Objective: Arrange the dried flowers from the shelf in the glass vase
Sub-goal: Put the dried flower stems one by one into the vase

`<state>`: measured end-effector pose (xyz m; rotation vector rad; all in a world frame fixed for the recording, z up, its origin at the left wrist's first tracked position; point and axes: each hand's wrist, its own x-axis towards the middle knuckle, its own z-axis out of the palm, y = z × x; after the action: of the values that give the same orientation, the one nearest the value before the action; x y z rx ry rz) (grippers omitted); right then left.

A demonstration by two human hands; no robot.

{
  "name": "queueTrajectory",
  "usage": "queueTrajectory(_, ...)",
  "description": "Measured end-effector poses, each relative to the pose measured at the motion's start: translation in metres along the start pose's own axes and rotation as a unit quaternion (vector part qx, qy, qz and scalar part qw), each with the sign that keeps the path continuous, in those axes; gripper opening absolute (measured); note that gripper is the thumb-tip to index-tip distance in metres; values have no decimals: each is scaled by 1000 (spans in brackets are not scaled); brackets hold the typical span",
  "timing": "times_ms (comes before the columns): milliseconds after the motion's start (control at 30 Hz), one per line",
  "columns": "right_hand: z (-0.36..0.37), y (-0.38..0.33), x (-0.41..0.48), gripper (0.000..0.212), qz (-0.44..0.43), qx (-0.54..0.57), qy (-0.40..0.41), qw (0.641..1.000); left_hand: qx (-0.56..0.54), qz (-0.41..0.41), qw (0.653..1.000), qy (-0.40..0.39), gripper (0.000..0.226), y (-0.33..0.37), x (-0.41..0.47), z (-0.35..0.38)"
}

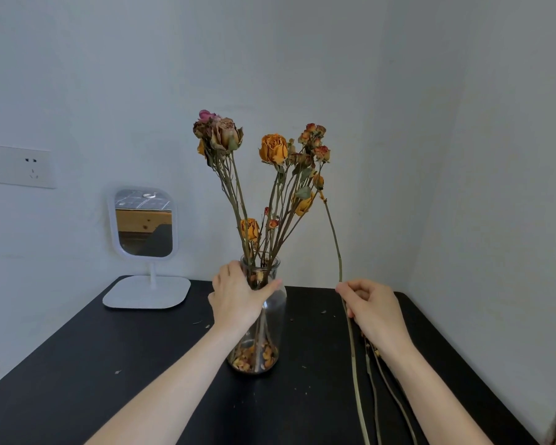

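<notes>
The left hand [238,298] curls its fingers [232,270] round the glass vase [275,319] neck; at 3 o'clock, the right hand [371,308] pinches a dried rose stem [335,239].

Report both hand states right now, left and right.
Left hand: gripping the glass vase at its neck.
Right hand: pinching one dried flower stem.

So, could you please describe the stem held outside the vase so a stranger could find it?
On the black table stands a glass vase of dried roses. Right of it, the right hand pinches one long stem. It alone is neither in the vase nor lying flat.
</notes>
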<state>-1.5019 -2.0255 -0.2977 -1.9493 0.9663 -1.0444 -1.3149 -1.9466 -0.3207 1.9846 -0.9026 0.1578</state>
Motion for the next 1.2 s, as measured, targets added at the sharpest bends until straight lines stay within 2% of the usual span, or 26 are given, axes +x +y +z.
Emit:
queueTrajectory(200, 2, 0, 2, 10, 5, 15, 13, 1000, -59, 27, 997, -48, 58, -7, 6, -5)
queueTrajectory(367, 2, -6, 2, 12, -8, 49, 42, 998, -139, 51, 981, -127, 42, -12, 4, -15)
queueTrajectory(567, -5, -27, 7, 15, -65, 123, 91, 986, -164, 28, 971, -173, 62, -13, 6, -18)
queueTrajectory(633, -8, -38, 11, 12, -93, 152, 112, 978, -151, 32, 976, -152, 68, -12, 5, -16)
queueTrajectory(733, -12, -55, 17, 14, -136, 181, 144, 963, -105, 48, 990, -75, 68, -9, 3, -12)
queueTrajectory(833, -16, -65, 22, 14, -168, 184, 173, 953, -101, 60, 992, -56, 66, -10, 5, -11)
queueTrajectory(1000, -18, -74, 23, 18, -183, 181, 201, 945, -144, 54, 984, -90, 58, -18, 9, -13)
queueTrajectory(1200, -15, -80, 18, 20, -179, 216, 198, 939, -211, 22, 965, -155, 55, -25, 14, -19)
